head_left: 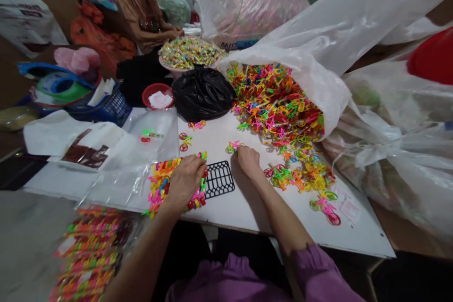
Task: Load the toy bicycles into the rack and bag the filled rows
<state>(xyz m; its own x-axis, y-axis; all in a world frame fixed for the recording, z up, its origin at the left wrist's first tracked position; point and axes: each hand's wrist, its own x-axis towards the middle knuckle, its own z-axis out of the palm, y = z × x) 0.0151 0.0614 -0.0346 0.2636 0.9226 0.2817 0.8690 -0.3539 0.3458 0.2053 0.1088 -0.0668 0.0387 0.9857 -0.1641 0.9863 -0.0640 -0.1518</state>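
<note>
A black plastic grid rack [221,179] lies near the table's front edge, its left part filled with rows of small coloured plastic toys [161,184]. My left hand [187,177] rests over these rows, fingers curled down at the border of the bare slots; what its fingertips grip is hidden. To the right of the rack, my right hand [249,160] is closed on a small pink and green toy bicycle [233,146] at the tabletop. A few loose toy bicycles lie behind the rack. Beside my right forearm is a spread of more loose ones [300,170].
A big clear bag [329,99] spills toy bicycles onto the table [219,222]. Behind stand a black bag [203,94], a red bowl [146,101] and a tub of small candy-like pieces [193,54]. Another person [141,23] sits at the back left. Packed toys [88,255] lie lower left.
</note>
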